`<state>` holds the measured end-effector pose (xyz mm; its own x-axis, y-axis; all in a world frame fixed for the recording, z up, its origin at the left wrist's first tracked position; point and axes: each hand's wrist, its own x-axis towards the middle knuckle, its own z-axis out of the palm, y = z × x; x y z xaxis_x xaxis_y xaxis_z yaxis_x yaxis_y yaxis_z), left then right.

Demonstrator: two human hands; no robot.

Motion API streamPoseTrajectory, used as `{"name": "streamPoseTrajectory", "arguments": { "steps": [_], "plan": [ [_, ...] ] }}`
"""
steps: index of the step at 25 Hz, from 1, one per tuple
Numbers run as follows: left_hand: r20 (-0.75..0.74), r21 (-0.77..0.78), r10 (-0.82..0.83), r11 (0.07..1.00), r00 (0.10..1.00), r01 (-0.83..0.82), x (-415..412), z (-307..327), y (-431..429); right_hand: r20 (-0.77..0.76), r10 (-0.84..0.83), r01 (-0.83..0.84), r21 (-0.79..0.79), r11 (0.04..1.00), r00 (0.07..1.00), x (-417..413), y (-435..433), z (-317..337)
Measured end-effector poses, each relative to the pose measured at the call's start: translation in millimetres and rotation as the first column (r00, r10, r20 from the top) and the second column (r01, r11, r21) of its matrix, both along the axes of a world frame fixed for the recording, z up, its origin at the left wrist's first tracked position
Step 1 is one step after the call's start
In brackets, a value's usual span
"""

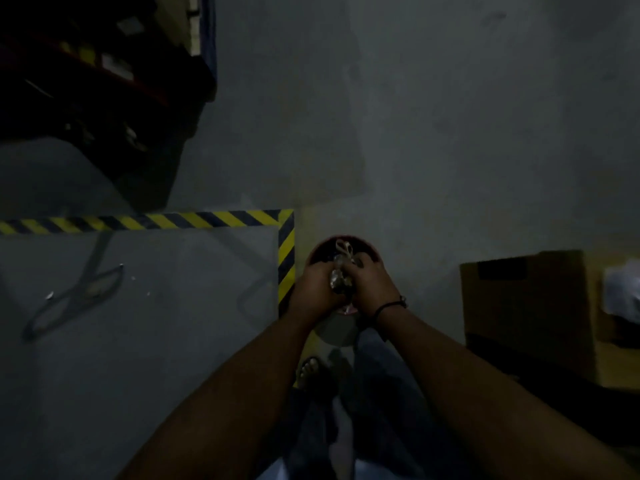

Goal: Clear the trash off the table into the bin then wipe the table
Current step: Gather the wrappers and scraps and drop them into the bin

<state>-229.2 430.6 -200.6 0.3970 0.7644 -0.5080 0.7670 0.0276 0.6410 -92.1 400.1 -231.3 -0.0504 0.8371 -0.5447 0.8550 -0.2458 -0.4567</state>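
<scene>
The scene is dim. A round bin (372,252) with a reddish rim stands on the floor just right of the table's corner. My left hand (317,291) and my right hand (372,287) are pressed together directly above its opening, both closed around a crumpled, shiny piece of trash (339,280). More crumpled scraps (343,247) lie inside the bin. The grey table (156,306) with a yellow-black striped edge fills the left side; small pale specks dot its surface.
A cardboard box (526,306) sits on the floor to the right, with a white bundle (623,292) beyond it. Dark shelving with clutter (97,81) stands at the upper left. My foot in a sandal (310,370) is below the bin.
</scene>
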Motion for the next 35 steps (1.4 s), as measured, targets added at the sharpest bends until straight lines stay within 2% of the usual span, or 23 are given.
{"name": "streamPoseTrajectory", "arguments": {
  "steps": [7,10,12,16,19,21,26,29,33,35],
  "plan": [
    [-0.074,-0.141,0.038,0.989,0.996,-0.049,21.5,-224.2,31.4,0.011,0.032,-0.029,-0.18,0.983,0.999,28.9,40.1,-210.6],
    [-0.113,-0.218,0.029,0.974,0.993,-0.054,21.9,-307.1,44.0,-0.006,-0.063,0.06,-0.196,0.979,0.998,23.1,50.8,-290.8],
    [-0.12,-0.259,0.031,0.964,0.992,-0.062,17.2,-335.4,52.6,-0.018,-0.099,0.093,-0.218,0.971,0.995,13.2,49.9,-321.8],
    [-0.062,-0.345,0.09,0.933,0.994,-0.106,1.4,-338.3,48.9,0.01,-0.087,0.086,-0.299,0.95,0.996,1.6,29.9,-336.4],
    [-0.029,-0.334,0.301,0.896,0.953,-0.293,-8.4,-337.2,45.9,0.011,-0.13,0.128,-0.242,0.962,0.991,4.1,20.5,-321.6],
    [-0.019,-0.298,0.334,0.898,0.942,-0.324,-9.6,-338.1,50.5,0.019,-0.119,0.121,-0.188,0.975,0.993,7.4,18.4,-314.7],
    [-0.027,-0.237,0.354,0.906,0.935,-0.35,-3.2,-338.2,65.2,0.124,-0.101,0.119,-0.153,0.981,0.987,16.0,25.6,-324.6],
    [-0.01,-0.269,0.365,0.896,0.931,-0.354,2.2,-337.1,62.4,0.095,-0.157,0.168,-0.126,0.978,0.983,15.7,28.4,-327.1],
    [0.036,-0.136,0.308,0.944,0.951,-0.301,-1.0,-310.6,53.1,0.038,-0.117,0.121,-0.126,0.985,0.992,12.1,34.6,-283.6],
    [0.035,-0.063,0.227,0.972,0.973,-0.224,2.9,-270.9,52.5,0.032,-0.136,0.139,-0.12,0.983,0.99,16.4,36.9,-237.4]
  ]
}}
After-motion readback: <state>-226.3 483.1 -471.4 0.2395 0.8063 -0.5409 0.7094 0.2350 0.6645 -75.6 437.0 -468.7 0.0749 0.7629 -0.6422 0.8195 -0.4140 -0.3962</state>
